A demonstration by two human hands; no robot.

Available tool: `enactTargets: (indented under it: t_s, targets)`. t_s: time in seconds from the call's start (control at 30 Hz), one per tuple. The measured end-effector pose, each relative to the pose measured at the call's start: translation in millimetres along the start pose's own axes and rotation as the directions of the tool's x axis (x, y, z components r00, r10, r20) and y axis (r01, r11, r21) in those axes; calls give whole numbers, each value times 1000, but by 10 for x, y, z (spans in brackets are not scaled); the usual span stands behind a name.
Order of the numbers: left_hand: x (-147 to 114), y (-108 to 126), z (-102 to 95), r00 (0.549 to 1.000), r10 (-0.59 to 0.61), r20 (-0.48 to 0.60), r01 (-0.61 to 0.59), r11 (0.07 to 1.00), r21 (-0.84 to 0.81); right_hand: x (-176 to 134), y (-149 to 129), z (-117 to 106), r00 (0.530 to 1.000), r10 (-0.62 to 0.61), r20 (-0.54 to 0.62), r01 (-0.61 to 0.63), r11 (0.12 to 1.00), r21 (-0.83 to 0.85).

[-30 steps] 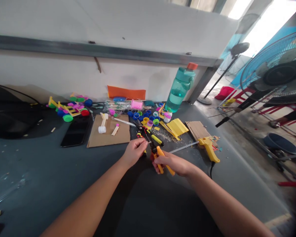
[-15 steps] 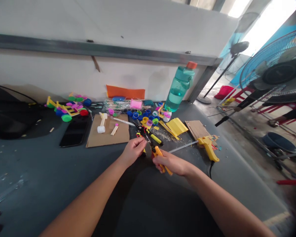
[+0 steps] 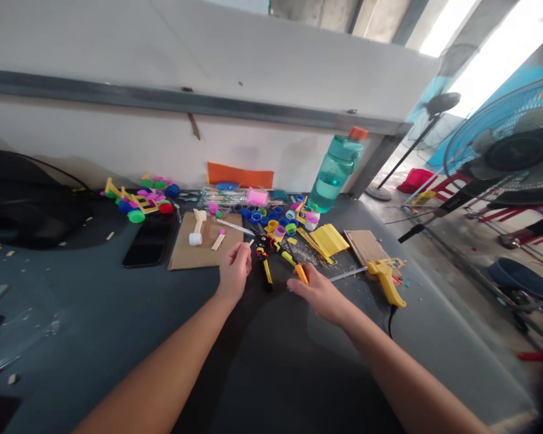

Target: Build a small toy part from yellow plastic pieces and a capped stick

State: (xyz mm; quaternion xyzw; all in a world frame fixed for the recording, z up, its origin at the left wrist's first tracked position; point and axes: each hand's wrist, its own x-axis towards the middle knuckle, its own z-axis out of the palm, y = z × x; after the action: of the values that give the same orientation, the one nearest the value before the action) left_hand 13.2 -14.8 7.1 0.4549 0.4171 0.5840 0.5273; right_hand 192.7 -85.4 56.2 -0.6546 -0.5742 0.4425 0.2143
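Note:
My left hand (image 3: 235, 268) is closed in a pinch, with the pale tip of a small wooden stick (image 3: 251, 242) showing at its fingers. My right hand (image 3: 317, 290) is wrapped around orange-handled pliers (image 3: 301, 274), whose jaws I cannot make out. Between the hands lie yellow-and-black pliers (image 3: 266, 272), handles spread on the dark table. Just beyond my left hand is a cardboard piece (image 3: 181, 256) bearing a stick with white wheels (image 3: 196, 239) and a few short sticks (image 3: 218, 242). Colourful bottle caps (image 3: 273, 225) cluster behind the pliers.
A yellow glue gun (image 3: 386, 283) rests at the right beside cardboard (image 3: 364, 244) and yellow sheets (image 3: 328, 240). A teal bottle (image 3: 332, 175) stands at the back. At the left are a phone (image 3: 145, 242), colourful wheeled toys (image 3: 140, 202) and a black bag (image 3: 22, 199).
My hands have moved apart, the left one toward the cardboard, the right one away with the orange-handled pliers. The stick tip now shows in my left fingers. The view has shifted slightly.

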Motion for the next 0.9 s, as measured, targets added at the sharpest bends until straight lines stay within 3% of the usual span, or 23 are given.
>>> enactTargets:
  t_s: [0.13,0.27,0.43,0.6,0.77,0.9]
  targets:
    - [20,28,-21,988,74,-134,-72,997,23,-63,-83,167,989,-55,-137,-16,882,-471]
    - [79,44,-63,960,88,-267,-102,994,-39,-147,-145,388,981,-140,-131,14,733,-680]
    - [134,22,-112,953,91,-288,-115,991,-68,-271,-203,466,982,-180,-54,76,642,-763]
    - [138,27,-125,949,83,-306,-114,990,-85,-229,-314,311,980,-194,48,163,634,-756]
    - [152,33,-145,944,84,-318,-116,989,-86,149,-400,210,955,-226,-194,0,650,-760]
    - [170,33,-159,948,72,-311,-108,989,-101,439,-407,315,964,-181,-194,-27,660,-751]
